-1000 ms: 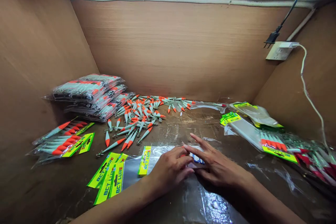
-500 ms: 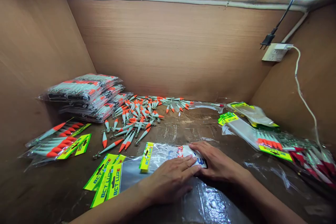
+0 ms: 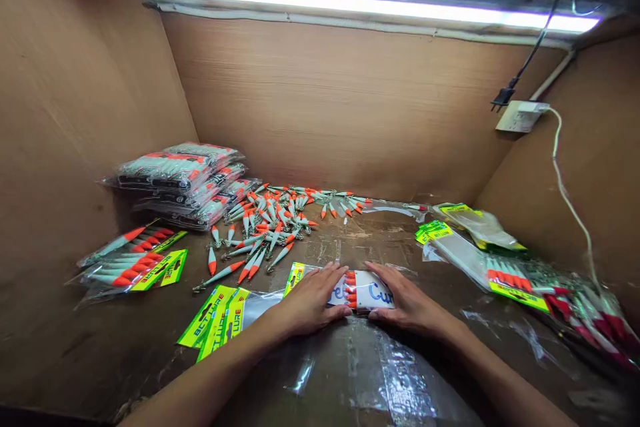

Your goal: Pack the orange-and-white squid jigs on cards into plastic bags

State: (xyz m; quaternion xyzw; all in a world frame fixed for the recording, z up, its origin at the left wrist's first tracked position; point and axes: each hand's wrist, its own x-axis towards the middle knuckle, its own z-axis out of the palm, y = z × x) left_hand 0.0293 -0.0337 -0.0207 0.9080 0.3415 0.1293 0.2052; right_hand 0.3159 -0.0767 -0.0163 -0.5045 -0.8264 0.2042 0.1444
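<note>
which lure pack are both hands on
The pack at front centre, showing blue writing on white: left hand and right hand rest on its two ends. The left packs and right packs lie untouched.

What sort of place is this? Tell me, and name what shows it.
Likely a fishing-lure packing booth: loose orange-tipped lures heaped on the workbench, a stack of filled packs, and empty BCT LURE bags by the left hand, which with the right hand presses a filled packet.

You have loose lures (image 3: 270, 220) heaped at eleven o'clock, stacked packs (image 3: 185, 177) at ten. A wall socket (image 3: 520, 117) sits at two.
</note>
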